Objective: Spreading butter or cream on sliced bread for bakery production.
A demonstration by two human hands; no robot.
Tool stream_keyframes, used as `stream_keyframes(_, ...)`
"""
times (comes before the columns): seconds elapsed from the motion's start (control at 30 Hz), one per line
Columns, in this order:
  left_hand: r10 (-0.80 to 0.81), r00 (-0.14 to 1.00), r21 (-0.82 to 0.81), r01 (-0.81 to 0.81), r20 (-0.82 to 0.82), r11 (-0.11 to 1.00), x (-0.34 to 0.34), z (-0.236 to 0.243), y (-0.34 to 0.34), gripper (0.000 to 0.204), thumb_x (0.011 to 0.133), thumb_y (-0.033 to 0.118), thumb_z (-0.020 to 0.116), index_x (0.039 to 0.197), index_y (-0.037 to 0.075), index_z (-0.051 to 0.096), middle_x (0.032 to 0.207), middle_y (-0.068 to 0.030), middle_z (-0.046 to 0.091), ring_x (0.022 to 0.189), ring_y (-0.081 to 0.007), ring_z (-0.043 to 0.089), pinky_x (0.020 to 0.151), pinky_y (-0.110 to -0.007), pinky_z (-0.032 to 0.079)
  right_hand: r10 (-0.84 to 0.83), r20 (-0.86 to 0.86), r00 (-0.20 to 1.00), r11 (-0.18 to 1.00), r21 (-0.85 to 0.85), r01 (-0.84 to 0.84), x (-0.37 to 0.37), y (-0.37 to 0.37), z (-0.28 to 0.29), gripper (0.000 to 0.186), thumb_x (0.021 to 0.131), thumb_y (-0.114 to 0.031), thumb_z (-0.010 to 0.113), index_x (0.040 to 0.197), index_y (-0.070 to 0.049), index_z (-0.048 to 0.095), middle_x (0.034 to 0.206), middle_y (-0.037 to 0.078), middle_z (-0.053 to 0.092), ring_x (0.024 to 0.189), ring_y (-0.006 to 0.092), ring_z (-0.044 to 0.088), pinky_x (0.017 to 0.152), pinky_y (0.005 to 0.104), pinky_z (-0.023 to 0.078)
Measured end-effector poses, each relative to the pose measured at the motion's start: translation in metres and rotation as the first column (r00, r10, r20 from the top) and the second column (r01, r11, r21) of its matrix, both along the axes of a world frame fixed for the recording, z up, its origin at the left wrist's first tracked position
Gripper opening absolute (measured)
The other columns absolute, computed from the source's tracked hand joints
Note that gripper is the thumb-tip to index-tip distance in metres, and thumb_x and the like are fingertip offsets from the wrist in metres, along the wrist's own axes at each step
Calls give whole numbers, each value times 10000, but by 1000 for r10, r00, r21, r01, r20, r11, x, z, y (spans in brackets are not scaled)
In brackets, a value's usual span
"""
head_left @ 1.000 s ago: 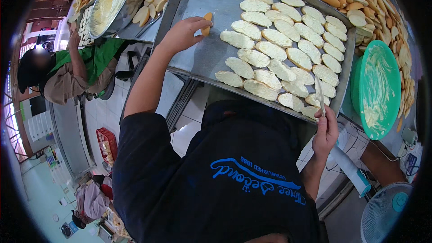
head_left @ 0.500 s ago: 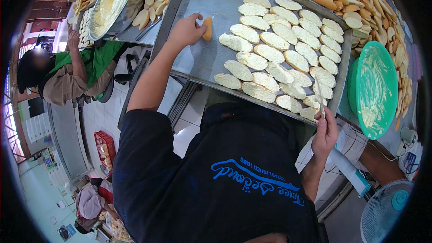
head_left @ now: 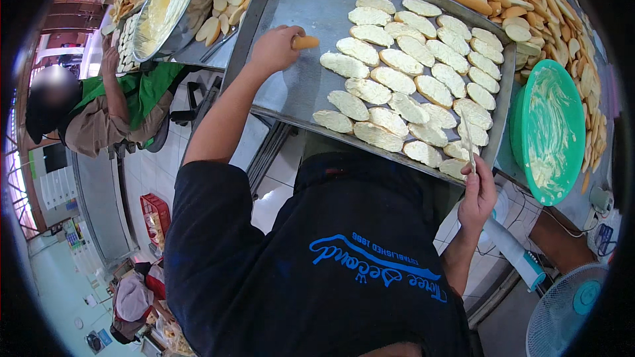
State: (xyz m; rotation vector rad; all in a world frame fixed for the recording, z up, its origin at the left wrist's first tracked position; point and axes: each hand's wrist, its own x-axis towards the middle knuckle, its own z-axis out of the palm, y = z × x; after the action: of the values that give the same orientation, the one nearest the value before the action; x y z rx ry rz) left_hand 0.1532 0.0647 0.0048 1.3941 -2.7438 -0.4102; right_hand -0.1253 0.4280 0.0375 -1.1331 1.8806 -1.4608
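My left hand is closed round one end of a brown-crusted bread slice, held over the bare left part of a metal baking tray. To its right, several oval bread slices coated with pale cream lie in rough rows on the tray. My right hand grips a narrow spreading knife at the tray's near right corner. The blade points away from me, over the coated slices, and is smeared with cream.
Right of the tray stands a green basin smeared with cream. A metal bowl of cream is at the far left. Loose bread slices are heaped behind. A co-worker is on the left; a fan stands at lower right.
The bread slice in my left hand has turned from upright to lying sideways, its free end pointing right. My right hand keeps its hold on the knife, almost unmoved.
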Motion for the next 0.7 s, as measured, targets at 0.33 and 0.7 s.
stream_keyframes(0.33,291,955,-81,-285,64,955,-20,1,12,409,663,249,681,1037,122,575,986,-107,562,874,-279,581,760,-358,470,26,9,1000,1000,-5,-26,-2,0,-4,268,866,-59,467,1099,48,544,911,113,566,785,146,536,713,247,420)
stream_keyframes(0.7,95,974,-3,-98,-204,995,-8,-16,-4,406,641,185,641,1024,85,549,910,-157,587,832,-328,580,733,-393,473,36,-27,999,999,-8,-36,-5,-6,-2,258,858,-49,471,1081,54,547,913,119,568,778,166,549,699,253,432)
